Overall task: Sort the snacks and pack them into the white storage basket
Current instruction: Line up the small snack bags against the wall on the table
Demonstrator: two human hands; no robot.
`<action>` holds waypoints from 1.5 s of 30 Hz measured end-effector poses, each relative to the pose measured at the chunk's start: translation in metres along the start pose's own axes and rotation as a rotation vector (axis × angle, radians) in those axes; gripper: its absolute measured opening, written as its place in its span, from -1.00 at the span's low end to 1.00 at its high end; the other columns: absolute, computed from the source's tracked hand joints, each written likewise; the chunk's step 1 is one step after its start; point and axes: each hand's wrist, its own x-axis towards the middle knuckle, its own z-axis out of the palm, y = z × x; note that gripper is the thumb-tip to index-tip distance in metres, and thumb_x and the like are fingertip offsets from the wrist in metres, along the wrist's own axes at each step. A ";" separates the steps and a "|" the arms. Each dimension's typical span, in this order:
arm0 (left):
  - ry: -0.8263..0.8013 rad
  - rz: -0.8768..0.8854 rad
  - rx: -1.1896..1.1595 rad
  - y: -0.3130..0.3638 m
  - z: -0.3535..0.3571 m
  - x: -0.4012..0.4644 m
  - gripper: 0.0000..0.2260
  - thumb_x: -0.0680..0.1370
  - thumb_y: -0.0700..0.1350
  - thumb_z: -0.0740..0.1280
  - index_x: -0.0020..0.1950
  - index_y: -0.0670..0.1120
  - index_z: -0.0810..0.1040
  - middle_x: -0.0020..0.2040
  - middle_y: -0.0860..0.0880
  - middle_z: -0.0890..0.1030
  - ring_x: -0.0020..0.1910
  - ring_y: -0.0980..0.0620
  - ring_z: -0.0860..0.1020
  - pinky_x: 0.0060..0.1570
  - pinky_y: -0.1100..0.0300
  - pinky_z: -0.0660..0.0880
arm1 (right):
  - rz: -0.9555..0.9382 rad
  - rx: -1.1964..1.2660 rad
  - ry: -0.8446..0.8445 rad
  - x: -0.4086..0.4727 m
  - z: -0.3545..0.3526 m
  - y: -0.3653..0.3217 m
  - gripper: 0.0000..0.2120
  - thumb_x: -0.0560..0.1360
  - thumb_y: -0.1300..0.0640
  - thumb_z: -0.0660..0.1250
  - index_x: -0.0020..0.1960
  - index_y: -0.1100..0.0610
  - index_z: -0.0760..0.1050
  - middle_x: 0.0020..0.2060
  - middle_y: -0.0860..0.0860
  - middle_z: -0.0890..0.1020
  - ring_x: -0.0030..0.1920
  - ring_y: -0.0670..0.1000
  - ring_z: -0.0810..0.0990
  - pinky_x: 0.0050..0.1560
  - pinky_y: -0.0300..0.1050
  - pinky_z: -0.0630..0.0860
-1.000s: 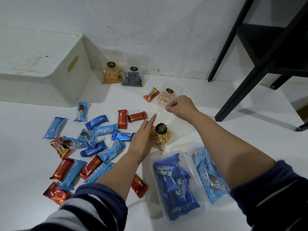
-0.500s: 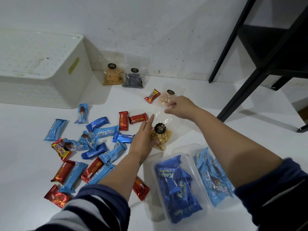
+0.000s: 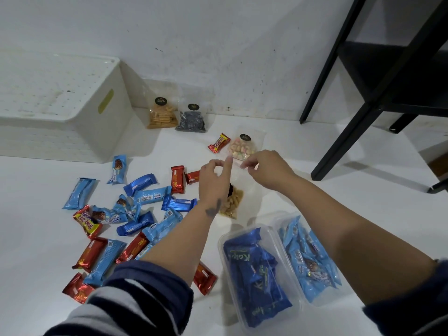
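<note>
A red wrapper [image 3: 219, 142] near the wall bore "Beng-Beng"; a second one [image 3: 87, 220] in the loose pile showed the same name upside down, while dark blue packs [image 3: 254, 267] in a clear tub read "Kalpa"

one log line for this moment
phase: sorting | left hand: pinching top of clear nut bag | right hand: pinching same bag | white basket: upside down

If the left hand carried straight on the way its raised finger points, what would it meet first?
Probably the clear bag of pastel snacks, just beyond the left hand; its finger points up and away toward it. Depth is unclear from this one view.
</note>
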 end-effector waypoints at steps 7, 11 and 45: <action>-0.029 -0.085 -0.087 0.006 0.003 0.002 -0.87 0.53 0.04 0.32 -0.08 0.00 0.57 0.15 0.00 0.55 -0.20 0.27 0.45 -0.27 0.34 0.32 | 0.077 0.246 0.037 -0.002 0.007 0.005 -0.83 0.49 0.05 0.32 -0.11 0.07 0.67 -0.14 -0.03 0.67 -0.08 -0.01 0.59 -0.07 -0.13 0.50; -0.035 -0.077 -0.089 0.006 0.001 -0.001 -0.85 0.53 0.01 0.32 -0.05 -0.04 0.58 0.18 -0.01 0.54 -0.06 0.18 0.47 -0.07 0.25 0.37 | 0.143 0.273 0.056 0.004 0.009 0.009 -0.85 0.49 0.09 0.30 -0.18 0.05 0.63 -0.15 0.01 0.67 -0.11 0.04 0.59 -0.11 -0.06 0.53; -0.192 0.217 0.143 -0.035 -0.005 -0.005 -0.43 0.45 -0.41 0.34 0.24 0.17 0.34 0.21 0.07 0.37 0.11 0.08 0.52 -0.16 0.36 0.51 | 0.044 0.422 0.187 -0.004 0.036 0.030 -0.57 0.48 0.24 0.35 0.27 -0.09 0.37 0.23 0.05 0.33 0.05 -0.01 0.45 0.09 -0.20 0.45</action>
